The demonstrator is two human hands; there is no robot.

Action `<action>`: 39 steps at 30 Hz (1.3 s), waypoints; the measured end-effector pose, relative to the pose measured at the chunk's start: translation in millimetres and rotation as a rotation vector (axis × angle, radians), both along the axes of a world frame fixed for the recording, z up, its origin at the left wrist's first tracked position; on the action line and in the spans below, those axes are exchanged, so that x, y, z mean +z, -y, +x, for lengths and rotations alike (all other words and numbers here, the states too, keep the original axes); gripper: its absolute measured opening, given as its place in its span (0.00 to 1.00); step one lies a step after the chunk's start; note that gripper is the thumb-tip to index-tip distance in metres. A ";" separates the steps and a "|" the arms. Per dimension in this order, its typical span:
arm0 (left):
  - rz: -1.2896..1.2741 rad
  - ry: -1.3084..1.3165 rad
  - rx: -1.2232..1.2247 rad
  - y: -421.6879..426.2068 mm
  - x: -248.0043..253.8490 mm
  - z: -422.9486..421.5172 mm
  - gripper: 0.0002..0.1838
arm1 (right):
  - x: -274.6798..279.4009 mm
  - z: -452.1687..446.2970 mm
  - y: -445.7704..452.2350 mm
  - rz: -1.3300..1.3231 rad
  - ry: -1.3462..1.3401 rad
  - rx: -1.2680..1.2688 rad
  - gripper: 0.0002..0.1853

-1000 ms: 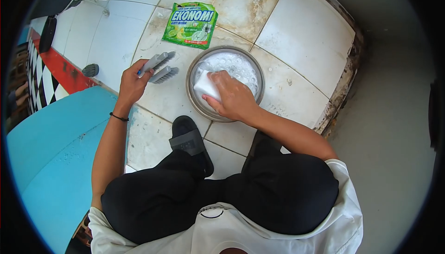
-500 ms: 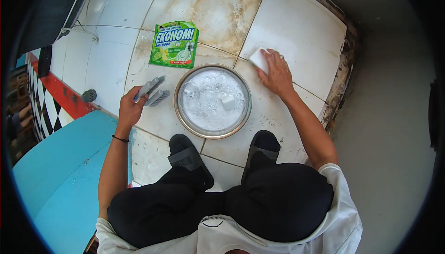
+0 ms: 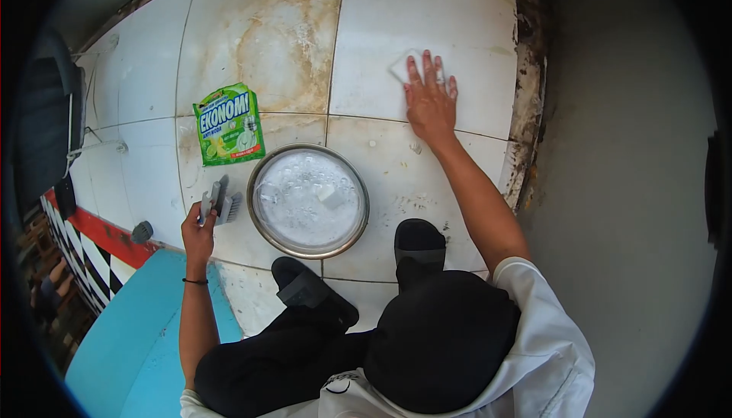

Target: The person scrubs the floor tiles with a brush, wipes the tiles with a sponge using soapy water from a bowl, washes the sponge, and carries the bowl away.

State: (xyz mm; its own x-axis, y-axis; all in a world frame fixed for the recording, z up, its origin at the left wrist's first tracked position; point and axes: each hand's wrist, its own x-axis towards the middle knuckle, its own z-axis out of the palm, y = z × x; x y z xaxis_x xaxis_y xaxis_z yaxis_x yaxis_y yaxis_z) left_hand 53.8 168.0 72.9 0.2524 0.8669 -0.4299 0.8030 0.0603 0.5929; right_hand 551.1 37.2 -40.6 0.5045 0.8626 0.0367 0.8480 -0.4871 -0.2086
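My left hand [image 3: 200, 233] is closed around a grey scrub brush [image 3: 229, 208], whose bristles point toward the basin on its right. Flat on a white floor tile, my right hand [image 3: 431, 105] presses a white sponge [image 3: 397, 67] with its fingers stretched over it; most of the sponge is hidden. Between my hands and nearer to me stands a round metal basin [image 3: 309, 253] of foamy water. A white block [image 3: 331, 197] floats in the suds. A green detergent packet [image 3: 230, 124] lies on the tiles behind the basin's left side.
A small round grey brush [image 3: 142, 231] rests at the left near a red edge. The blue surface [image 3: 137, 334] lies at the lower left. On the right, a crumbling, stained border [image 3: 531, 98] meets the grey wall [image 3: 625, 189]. Brown stains mark the far tile [image 3: 286, 37].
My right hand has slid the sponge farther away across the tile, its fingers now flatter. My view has shifted right, and the left hand keeps hold of the brush beside the basin.
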 end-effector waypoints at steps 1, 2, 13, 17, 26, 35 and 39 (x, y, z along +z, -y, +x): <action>0.002 0.014 -0.002 0.6 -0.6 -2.8 0.11 | -1.5 19.9 18.5 -0.040 0.037 -0.091 0.27; 0.004 0.026 0.001 0.7 -0.3 -5.4 0.11 | -3.4 40.1 38.6 -0.079 0.072 -0.177 0.27; 0.010 0.015 -0.010 1.3 12.9 -2.1 0.11 | 0.6 53.8 57.0 0.170 0.169 -0.363 0.25; 0.052 0.028 -0.006 2.7 14.5 -7.3 0.11 | 3.8 -58.2 -29.0 0.246 -0.173 0.305 0.23; 0.038 -0.008 0.019 13.6 19.1 -22.2 0.10 | -14.1 -1.7 -62.6 0.138 -0.150 0.088 0.25; 0.044 -0.041 -0.026 -6.5 1.4 -31.4 0.09 | -21.3 189.2 32.2 0.052 0.158 -0.575 0.23; 0.040 -0.030 -0.014 -5.6 6.8 -27.3 0.08 | -5.5 189.4 26.3 0.072 0.188 -0.640 0.23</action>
